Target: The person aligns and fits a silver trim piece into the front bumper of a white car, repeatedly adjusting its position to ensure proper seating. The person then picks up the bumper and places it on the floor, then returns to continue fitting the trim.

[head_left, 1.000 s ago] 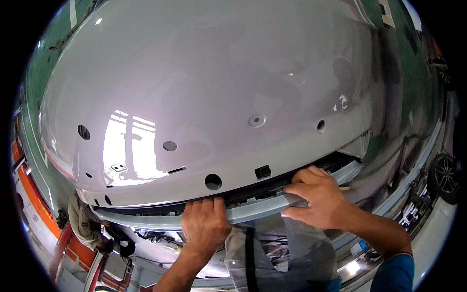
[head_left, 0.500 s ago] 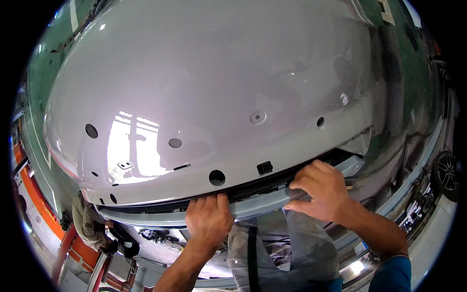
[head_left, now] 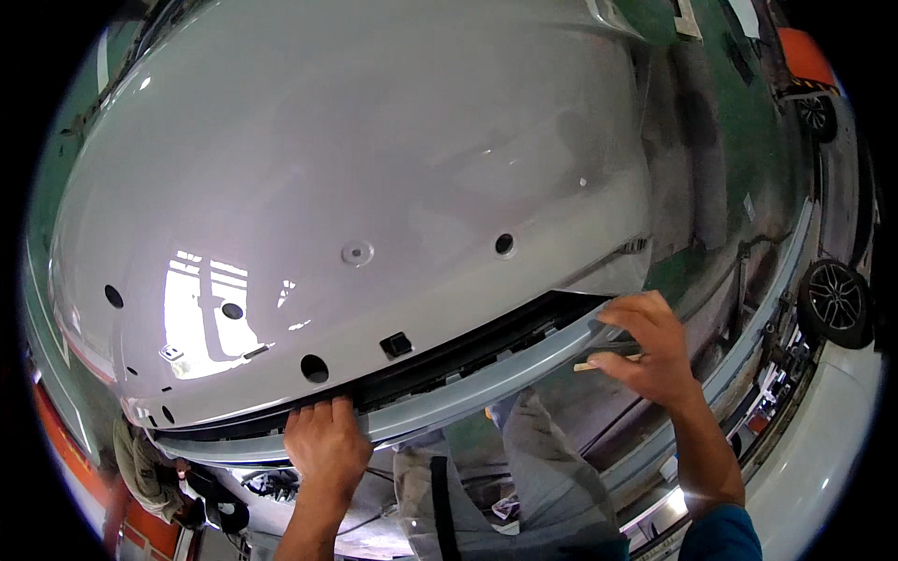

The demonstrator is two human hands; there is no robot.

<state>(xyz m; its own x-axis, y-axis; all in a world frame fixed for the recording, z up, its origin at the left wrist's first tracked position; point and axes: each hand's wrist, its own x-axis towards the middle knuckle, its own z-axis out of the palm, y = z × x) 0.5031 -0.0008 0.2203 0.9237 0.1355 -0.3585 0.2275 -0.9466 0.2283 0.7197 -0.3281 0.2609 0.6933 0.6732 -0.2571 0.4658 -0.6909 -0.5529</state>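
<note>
A large glossy light grey car body panel (head_left: 402, 140) with several round holes fills the middle of the view. Along its near edge runs a curved grey-blue trim strip (head_left: 468, 381), separated from the panel by a dark gap (head_left: 449, 365). My left hand (head_left: 327, 444) is curled over the strip left of centre, its fingertips hidden in the gap. Around the strip's right end, my right hand (head_left: 650, 351) has its fingers above and its thumb below. A thin tan stick (head_left: 586, 366) shows by that thumb; whether the hand holds it I cannot tell.
At the lower left is another person in khaki clothes (head_left: 140, 467). A long grey-blue rail (head_left: 748, 346) curves past on the right, before a car wheel (head_left: 835, 301) and a white car body (head_left: 823, 411). My legs in grey trousers (head_left: 552, 467) stand below the strip.
The view has swung right, so the panel appears further left. My right hand has slid to the strip's right end, and the gap shows wider there. My left hand keeps hold of the strip.
</note>
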